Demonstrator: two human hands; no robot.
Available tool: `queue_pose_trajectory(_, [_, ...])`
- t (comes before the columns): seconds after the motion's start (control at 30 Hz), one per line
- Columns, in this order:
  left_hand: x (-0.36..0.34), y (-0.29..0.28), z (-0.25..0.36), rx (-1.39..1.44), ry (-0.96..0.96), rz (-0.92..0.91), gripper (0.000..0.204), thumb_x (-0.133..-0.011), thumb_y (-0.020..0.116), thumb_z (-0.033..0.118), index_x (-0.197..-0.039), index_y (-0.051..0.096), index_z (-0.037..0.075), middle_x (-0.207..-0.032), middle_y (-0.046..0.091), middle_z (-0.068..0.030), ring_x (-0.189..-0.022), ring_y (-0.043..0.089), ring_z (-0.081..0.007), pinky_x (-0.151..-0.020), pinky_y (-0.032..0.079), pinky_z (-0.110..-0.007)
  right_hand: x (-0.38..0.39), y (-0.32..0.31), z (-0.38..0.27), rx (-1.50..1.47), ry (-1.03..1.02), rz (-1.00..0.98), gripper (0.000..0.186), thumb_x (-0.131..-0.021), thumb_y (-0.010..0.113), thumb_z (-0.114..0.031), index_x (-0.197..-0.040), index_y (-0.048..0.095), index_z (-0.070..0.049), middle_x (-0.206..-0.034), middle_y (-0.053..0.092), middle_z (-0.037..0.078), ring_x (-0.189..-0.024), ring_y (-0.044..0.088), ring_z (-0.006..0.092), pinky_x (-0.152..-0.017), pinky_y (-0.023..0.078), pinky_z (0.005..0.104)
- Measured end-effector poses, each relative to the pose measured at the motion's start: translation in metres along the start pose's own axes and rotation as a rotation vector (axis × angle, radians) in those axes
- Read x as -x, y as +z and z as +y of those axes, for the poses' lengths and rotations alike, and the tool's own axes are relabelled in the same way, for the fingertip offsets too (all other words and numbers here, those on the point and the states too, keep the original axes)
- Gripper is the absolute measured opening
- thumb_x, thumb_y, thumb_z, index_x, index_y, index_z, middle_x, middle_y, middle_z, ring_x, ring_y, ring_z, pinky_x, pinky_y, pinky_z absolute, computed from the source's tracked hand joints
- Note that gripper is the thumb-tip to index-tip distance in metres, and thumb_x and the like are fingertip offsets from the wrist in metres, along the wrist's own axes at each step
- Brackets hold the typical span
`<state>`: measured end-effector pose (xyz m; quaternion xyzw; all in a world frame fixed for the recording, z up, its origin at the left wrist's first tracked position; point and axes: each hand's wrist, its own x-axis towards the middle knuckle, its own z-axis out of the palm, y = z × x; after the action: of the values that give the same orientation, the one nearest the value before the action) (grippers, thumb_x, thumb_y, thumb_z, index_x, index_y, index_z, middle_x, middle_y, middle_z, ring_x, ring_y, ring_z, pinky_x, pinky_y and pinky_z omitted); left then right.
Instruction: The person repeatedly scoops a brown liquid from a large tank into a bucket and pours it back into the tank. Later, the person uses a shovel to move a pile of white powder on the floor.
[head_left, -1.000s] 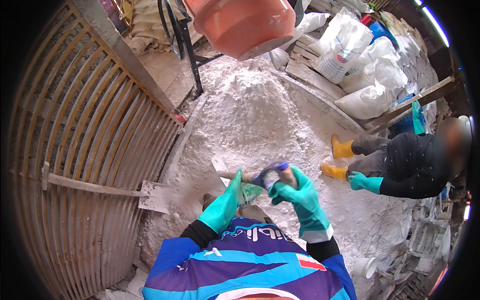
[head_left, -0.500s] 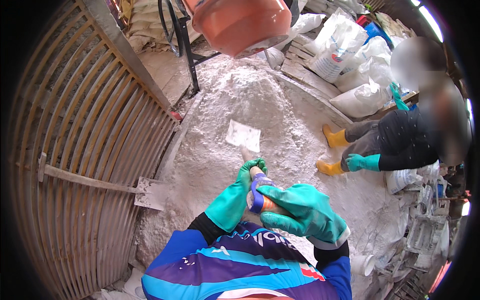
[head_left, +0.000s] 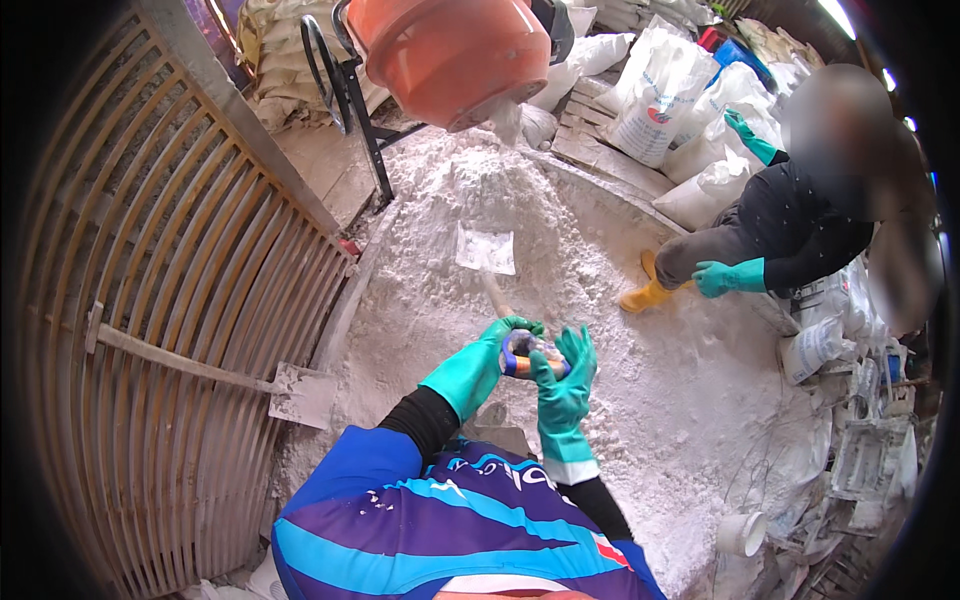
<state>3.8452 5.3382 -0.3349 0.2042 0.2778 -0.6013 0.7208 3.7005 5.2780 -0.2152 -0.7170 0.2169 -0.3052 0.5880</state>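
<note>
A shovel (head_left: 486, 250) lies with its pale, powder-dusted blade on a heap of white powder (head_left: 460, 190), its shaft running back toward me. My left hand (head_left: 485, 365), in a green rubber glove, is closed round the upper shaft beside a blue and orange handle grip (head_left: 537, 368). Just right of that grip is my right hand (head_left: 566, 390), also gloved in green, fingers raised and apart. Its thumb is close to the grip; whether they touch, I cannot tell. Beyond the heap, an orange mixer drum (head_left: 450, 60) tilts downward with powder spilling from its mouth.
A co-worker (head_left: 800, 220) in yellow boots and green gloves stands at the right. Filled white sacks (head_left: 655, 100) sit behind. A slatted wooden panel (head_left: 190, 300) flanks my left, with another shovel (head_left: 305, 395) against it. A white bucket (head_left: 741, 534) lies at the lower right.
My right hand has come off the shovel's grip and spread its fingers. Powder now falls from the drum, which sits lower in view. The co-worker has shifted, one hand raised higher.
</note>
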Motion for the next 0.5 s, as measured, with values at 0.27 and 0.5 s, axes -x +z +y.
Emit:
queue_pose_trajectory(0.27, [-0.039, -0.001, -0.056, -0.169, 0.14, 0.218, 0.027, -0.092, 0.059, 0.026, -0.104, 0.067, 0.004, -0.096, 0.07, -0.012, -0.086, 0.067, -0.0279, -0.083, 0.055, -0.045, 0.007, -0.055, 0.05, -1.12, 1.079, 0.055, 0.031, -0.089, 0.065, -0.006, -0.12, 0.06, -0.003, -0.11, 0.068, 0.011, -0.09, 0.07, 0.0282, -0.09, 0.056, 0.0498])
queue_pose_trajectory(0.5, [-0.014, 0.066, -0.065, -0.511, -0.043, 0.212, 0.033, -0.095, 0.062, 0.036, -0.095, 0.062, 0.003, -0.081, 0.067, -0.012, -0.06, 0.064, -0.0241, -0.052, 0.056, -0.038, -0.01, -0.08, 0.107, -1.289, 0.901, 0.292, 0.022, -0.082, 0.058, -0.002, -0.104, 0.062, -0.003, -0.091, 0.068, 0.01, -0.075, 0.065, 0.0237, -0.076, 0.057, 0.0429])
